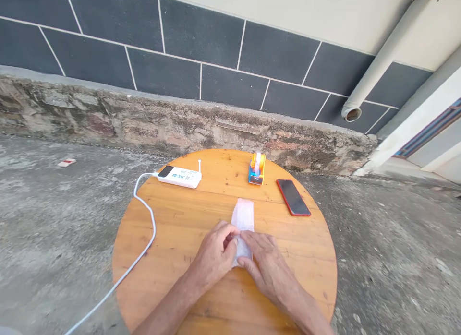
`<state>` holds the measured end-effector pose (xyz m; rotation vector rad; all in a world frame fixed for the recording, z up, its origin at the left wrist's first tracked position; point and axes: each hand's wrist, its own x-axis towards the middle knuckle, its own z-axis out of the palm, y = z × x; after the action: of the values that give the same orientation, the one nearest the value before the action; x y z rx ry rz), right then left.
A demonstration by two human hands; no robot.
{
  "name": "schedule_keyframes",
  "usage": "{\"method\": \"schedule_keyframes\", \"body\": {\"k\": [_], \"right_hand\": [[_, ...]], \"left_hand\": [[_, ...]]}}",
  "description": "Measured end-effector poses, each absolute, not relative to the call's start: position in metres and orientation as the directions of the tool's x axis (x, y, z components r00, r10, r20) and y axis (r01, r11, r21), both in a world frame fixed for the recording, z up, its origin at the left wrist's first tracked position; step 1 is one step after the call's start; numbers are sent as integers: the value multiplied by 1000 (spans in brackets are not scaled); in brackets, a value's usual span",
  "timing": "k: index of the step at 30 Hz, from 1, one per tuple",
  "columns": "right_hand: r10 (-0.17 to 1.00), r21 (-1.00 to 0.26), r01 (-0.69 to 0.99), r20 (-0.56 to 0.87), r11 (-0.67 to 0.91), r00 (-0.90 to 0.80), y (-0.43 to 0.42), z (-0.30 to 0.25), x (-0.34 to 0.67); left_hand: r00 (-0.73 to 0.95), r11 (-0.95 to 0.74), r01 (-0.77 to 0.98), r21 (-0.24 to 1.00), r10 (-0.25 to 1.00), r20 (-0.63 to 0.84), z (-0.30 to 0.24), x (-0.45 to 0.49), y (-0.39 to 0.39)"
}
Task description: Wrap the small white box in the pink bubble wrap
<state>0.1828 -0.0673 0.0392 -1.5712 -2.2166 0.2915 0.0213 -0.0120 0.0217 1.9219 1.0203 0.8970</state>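
Note:
A narrow strip of thin, pinkish-white tissue-like sheet (243, 216) lies on the round wooden table (173, 282), with its far end flat. Its near part seems folded or doubled over between my hands. From the left, my left hand (218, 248) pinches the sheet's edge with curled fingers and thumb. On the other side my right hand (265, 260) grips the sheet, fingers bent over it and thumb at its near end. Both hands' fingertips almost meet over the strip and cover part of it.
Farther back stands a tape dispenser (256, 169) in yellow and blue. A red-edged phone (293, 197) lies at the right. At the left is a white box-shaped device (180, 176) with a white cable (153, 220) running off the table. Behind are a low stone ledge (162, 124) and a pipe (382, 61).

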Motion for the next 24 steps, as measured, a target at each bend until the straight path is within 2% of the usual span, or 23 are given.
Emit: {"method": "schedule_keyframes", "body": {"k": [6,12,19,24], "right_hand": [[939,-386,858,196,338,-281,-69,43,181],[947,-433,842,163,320,-276,-68,48,181],[934,-439,825,153,356,-321,-74,56,181],[923,-421,825,99,376,-371,-80,50,186]], "left_hand": [[614,-605,325,727,720,324,33,-7,-22],[733,-730,427,533,625,269,17,-15,-34],[669,-757,439,484,635,387,2,1,-32],[661,-747,445,494,646,382,4,1,-31]]}}
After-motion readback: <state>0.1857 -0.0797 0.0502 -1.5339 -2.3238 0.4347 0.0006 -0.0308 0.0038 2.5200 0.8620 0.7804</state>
